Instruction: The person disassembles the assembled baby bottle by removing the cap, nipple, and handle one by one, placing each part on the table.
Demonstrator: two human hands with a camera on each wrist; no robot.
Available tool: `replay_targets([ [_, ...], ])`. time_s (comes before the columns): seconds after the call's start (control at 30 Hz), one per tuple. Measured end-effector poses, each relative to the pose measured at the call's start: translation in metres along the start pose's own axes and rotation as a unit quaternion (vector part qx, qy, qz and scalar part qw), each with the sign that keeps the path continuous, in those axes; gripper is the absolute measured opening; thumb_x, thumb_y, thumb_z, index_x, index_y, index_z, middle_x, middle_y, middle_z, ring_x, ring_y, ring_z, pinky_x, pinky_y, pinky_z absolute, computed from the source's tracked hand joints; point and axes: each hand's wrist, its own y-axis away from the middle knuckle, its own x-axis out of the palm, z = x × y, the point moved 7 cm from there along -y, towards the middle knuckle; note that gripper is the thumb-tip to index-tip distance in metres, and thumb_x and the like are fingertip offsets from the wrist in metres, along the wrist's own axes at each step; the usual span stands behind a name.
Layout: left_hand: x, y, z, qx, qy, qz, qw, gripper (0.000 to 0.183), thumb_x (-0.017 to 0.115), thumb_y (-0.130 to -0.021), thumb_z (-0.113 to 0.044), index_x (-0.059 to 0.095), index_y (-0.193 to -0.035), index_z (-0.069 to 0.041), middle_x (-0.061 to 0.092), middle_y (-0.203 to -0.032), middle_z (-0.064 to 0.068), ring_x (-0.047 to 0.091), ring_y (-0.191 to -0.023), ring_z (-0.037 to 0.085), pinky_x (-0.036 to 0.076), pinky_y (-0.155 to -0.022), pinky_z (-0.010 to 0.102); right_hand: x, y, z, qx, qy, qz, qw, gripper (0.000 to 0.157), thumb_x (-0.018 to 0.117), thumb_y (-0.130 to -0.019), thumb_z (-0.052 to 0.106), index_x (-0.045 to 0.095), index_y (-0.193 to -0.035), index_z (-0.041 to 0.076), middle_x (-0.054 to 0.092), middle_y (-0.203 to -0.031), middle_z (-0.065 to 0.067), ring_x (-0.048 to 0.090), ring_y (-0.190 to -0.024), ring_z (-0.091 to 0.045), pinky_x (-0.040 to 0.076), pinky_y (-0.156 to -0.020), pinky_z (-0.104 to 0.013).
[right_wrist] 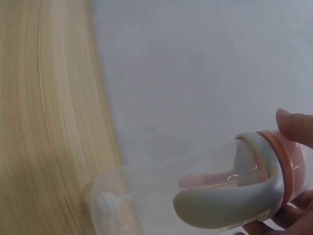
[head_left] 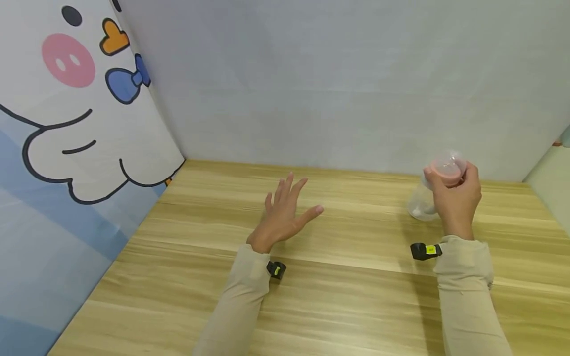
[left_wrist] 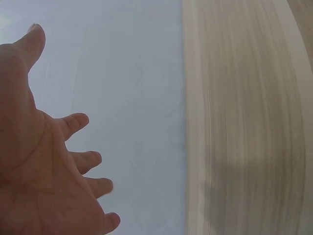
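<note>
My right hand (head_left: pixel 456 200) grips a clear baby bottle (head_left: pixel 420 202) by its pink top, thumb on one side and fingers on the other. In the right wrist view the bottle (right_wrist: pixel 156 196) shows a see-through body, an orange-pink ring (right_wrist: pixel 283 166) and a pale grey handle (right_wrist: pixel 225 205) bending down from the collar. Whether the base touches the table I cannot tell. My left hand (head_left: pixel 281 212) holds nothing; its fingers are spread above the middle of the table, and the left wrist view shows the bare palm (left_wrist: pixel 44 176).
The wood-grain table (head_left: pixel 347 296) stretches under both arms. A pale grey cloth wall (head_left: pixel 334 89) rises along its back edge. On the left hangs a cartoon-printed cloth (head_left: pixel 102 148). Each wrist wears a small black camera on a strap (head_left: pixel 425 250).
</note>
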Motion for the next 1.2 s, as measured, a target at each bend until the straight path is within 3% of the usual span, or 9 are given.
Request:
replay_targets([
  [0.43,0.001,0.001,0.001,0.002,0.016,0.006,0.9998,0.090,0.042,-0.092,-0.075,0.013,-0.163,-0.027,0.002,-0.172,0.009,-0.009,-0.158,0.040,-0.005,-0.121,0.069,0.002,0.008,0.016,-0.026,-0.025,0.000,0.999,0.064,0.075,-0.087,0.038,0.051,-0.142,0.016,0.054,-0.117,0.015,0.050,-0.101,0.002,0.042,-0.087,-0.018],
  [0.6,0.001,0.000,0.001,0.004,0.025,0.004,0.9997,0.098,0.035,-0.086,-0.086,0.013,-0.162,-0.028,0.003,-0.172,0.009,-0.010,-0.158,0.037,-0.005,-0.121,0.068,0.004,0.011,0.023,-0.053,-0.025,-0.001,0.998,0.063,0.074,-0.087,0.037,0.051,-0.142,0.016,0.056,-0.119,0.014,0.051,-0.103,0.003,0.042,-0.086,-0.017],
  [0.97,0.001,-0.003,-0.003,0.016,0.028,-0.002,0.9995,0.099,0.035,-0.086,-0.086,0.015,-0.162,-0.025,0.005,-0.172,0.009,-0.008,-0.159,0.035,-0.002,-0.120,0.069,0.003,0.017,0.041,-0.098,-0.036,-0.012,0.994,0.059,0.077,-0.086,0.033,0.055,-0.138,0.017,0.054,-0.109,0.020,0.053,-0.096,0.004,0.043,-0.081,-0.015],
  [1.2,0.002,-0.003,-0.003,0.016,0.026,-0.002,0.9995,0.102,0.032,-0.084,-0.089,0.016,-0.162,-0.025,0.006,-0.171,0.008,-0.007,-0.159,0.033,-0.003,-0.121,0.069,0.003,0.022,0.052,-0.119,-0.041,-0.017,0.992,0.058,0.078,-0.085,0.032,0.056,-0.137,0.017,0.057,-0.111,0.017,0.055,-0.093,0.003,0.044,-0.080,-0.014],
])
